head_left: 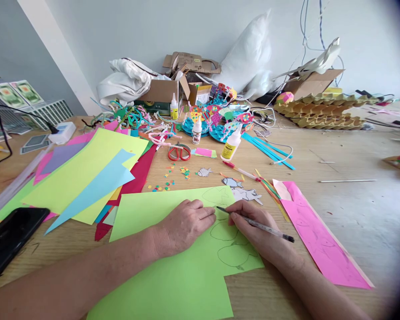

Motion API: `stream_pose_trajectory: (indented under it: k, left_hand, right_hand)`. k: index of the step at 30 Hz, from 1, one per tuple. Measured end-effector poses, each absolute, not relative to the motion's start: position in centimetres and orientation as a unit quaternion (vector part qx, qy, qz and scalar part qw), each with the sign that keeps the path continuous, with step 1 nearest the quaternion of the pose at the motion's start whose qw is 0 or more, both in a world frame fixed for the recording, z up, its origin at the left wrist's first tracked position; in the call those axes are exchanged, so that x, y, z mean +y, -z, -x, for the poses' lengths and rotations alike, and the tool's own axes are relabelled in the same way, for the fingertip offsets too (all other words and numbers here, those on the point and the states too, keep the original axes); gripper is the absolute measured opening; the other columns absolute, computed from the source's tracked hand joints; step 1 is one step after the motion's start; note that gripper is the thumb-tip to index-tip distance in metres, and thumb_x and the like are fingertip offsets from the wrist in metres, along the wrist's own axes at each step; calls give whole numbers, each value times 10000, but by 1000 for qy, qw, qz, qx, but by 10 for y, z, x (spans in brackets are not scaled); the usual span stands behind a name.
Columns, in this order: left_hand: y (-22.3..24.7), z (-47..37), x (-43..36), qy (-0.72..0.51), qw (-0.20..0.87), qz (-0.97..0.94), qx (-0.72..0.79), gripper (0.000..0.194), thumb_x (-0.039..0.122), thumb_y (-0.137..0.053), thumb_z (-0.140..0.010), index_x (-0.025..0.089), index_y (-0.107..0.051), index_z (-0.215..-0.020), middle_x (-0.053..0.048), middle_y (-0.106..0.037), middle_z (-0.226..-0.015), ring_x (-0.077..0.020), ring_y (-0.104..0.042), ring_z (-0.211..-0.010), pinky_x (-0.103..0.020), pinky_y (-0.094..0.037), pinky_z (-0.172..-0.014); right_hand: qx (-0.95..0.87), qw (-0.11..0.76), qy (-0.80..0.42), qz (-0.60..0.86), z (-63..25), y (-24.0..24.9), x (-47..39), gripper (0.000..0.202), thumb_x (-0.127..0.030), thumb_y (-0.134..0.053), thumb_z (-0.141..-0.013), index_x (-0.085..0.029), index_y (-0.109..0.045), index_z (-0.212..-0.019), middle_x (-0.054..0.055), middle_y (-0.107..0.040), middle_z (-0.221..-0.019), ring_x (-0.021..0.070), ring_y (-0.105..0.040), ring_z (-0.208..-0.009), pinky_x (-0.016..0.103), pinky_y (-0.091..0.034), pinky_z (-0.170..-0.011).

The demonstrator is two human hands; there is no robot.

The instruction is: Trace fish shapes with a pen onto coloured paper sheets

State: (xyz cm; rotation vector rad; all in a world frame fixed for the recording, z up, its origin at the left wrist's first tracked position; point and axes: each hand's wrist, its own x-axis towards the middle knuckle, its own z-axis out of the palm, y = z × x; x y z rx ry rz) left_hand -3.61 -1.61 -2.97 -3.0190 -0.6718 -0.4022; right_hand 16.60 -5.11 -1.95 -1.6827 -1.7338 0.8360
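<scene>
A large green sheet (160, 280) lies on the table with several fish outlines (235, 255) drawn near its right edge. My left hand (188, 224) rests on the sheet, fingers bent and close together, pressing on the paper; whether anything is under the fingertips is hidden. My right hand (253, 226) is closed on a black-tipped pen (270, 230), whose point touches the paper near the left fingertips. Just beyond the sheet are cut-out paper fish (231, 182). To the right lies a pink strip (320, 240) with faint drawn outlines.
Coloured sheets (83, 173) and a black phone (15, 240) lie at the left. Red-handled scissors (179, 152), a glue bottle (231, 144) and blue paper strips (268, 149) stand or lie farther back. Egg cartons (320, 113) are at the back right.
</scene>
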Motion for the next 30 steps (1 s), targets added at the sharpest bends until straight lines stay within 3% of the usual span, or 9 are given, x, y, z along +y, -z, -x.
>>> stream_pose_trajectory:
  k: [30]
  left_hand:
    - [29, 37, -16, 129, 6, 968, -215, 219, 135, -430, -912, 155, -534, -1104, -23, -566, -1180, -175, -480, -897, -307, -412, -762]
  right_hand:
    - [-639, 294, -301, 644, -165, 16, -52, 147, -241, -440, -735, -203, -582, -741, -18, -616, -602, 128, -517, -529, 236, -377, -491]
